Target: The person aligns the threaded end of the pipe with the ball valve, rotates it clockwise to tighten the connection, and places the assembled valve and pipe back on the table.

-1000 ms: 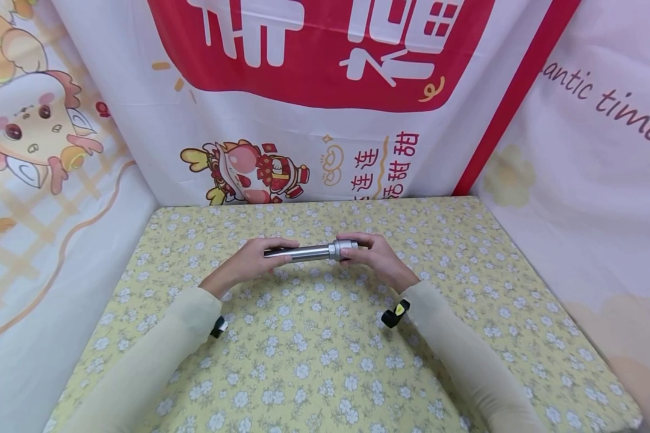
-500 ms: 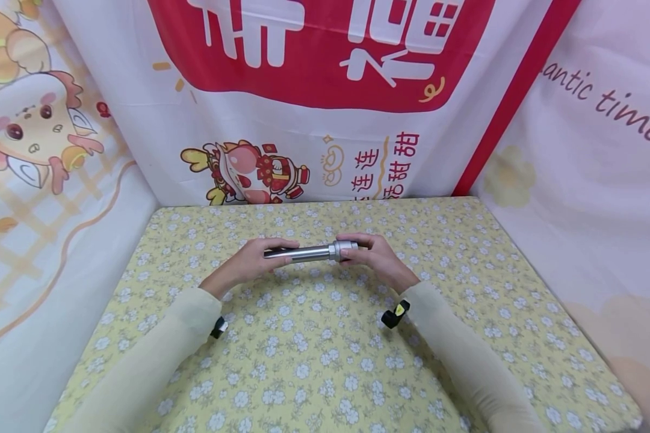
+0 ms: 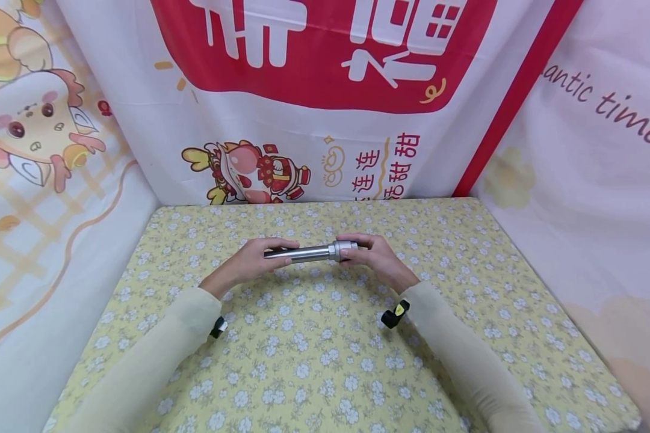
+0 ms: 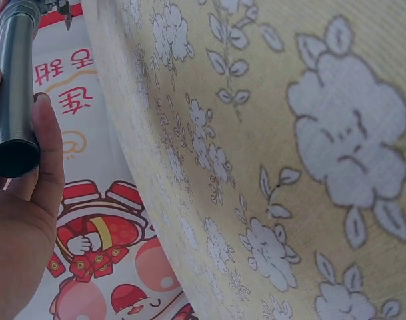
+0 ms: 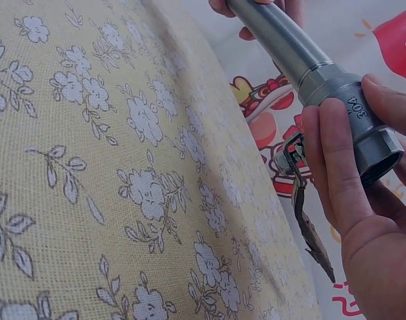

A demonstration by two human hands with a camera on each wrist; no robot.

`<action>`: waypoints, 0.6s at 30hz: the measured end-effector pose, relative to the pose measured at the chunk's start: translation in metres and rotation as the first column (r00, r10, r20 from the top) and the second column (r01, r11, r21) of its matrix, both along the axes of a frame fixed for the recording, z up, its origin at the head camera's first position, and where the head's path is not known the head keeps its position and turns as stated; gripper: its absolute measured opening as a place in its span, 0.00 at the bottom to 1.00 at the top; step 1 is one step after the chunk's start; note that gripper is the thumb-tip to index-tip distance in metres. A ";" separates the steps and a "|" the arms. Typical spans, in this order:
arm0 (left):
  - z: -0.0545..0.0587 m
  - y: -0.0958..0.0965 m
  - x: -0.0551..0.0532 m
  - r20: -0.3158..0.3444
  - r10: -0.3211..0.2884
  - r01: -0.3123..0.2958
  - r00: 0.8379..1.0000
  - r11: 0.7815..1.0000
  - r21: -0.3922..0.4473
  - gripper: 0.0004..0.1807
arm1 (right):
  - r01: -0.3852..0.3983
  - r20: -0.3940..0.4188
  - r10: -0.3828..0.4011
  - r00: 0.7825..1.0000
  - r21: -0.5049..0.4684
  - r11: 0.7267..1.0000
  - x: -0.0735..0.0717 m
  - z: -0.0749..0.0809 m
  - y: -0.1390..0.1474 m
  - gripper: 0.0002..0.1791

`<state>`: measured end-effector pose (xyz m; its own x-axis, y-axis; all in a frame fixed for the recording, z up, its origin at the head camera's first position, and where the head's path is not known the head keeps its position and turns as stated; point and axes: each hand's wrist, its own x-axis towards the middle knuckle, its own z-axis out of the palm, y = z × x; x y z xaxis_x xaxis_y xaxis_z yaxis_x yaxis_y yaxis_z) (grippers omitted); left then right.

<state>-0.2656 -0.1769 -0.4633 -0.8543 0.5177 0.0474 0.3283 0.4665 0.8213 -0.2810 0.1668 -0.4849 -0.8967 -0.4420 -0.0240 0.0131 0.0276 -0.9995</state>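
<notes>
A smooth stainless steel pipe (image 3: pixel 311 253) spans the gap between my two hands over the table. My left hand (image 3: pixel 249 257) holds its left end, thumb and fingers on opposite sides; in the left wrist view the pipe's round open end (image 4: pixel 15 159) faces the camera. My right hand (image 3: pixel 380 257) grips a steel ball valve (image 5: pixel 353 107) stamped "304", fitted on the pipe's other end. From the valve's side a thin lever handle (image 5: pixel 308 230) hangs down past the right fingers in the right wrist view. Pipe and valve lie in one straight line, nearly level.
A table (image 3: pixel 303 361) covered in yellow flowered cloth lies below. Printed fabric hangs behind it (image 3: pixel 303 120) and along the left and right sides. Each sleeve cuff has a small black device (image 3: pixel 395 313) at the wrist.
</notes>
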 end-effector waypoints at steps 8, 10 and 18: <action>-0.002 -0.001 -0.001 -0.034 0.002 -0.003 0.999 1.000 -0.023 0.23 | 0.002 0.002 -0.003 1.000 0.006 1.000 0.000 0.001 -0.001 0.26; -0.002 -0.001 -0.001 -0.031 0.007 -0.007 0.999 1.000 -0.025 0.23 | 0.002 0.001 -0.002 1.000 0.006 1.000 0.000 0.001 -0.001 0.26; -0.003 -0.001 -0.001 -0.031 0.001 -0.001 1.000 1.000 -0.021 0.23 | -0.001 0.000 0.001 1.000 0.008 1.000 0.000 0.000 0.000 0.26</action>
<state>-0.2671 -0.1781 -0.4661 -0.8531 0.5178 0.0633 0.3531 0.4840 0.8007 -0.2815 0.1664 -0.4851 -0.8962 -0.4428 -0.0275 0.0132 0.0353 -0.9993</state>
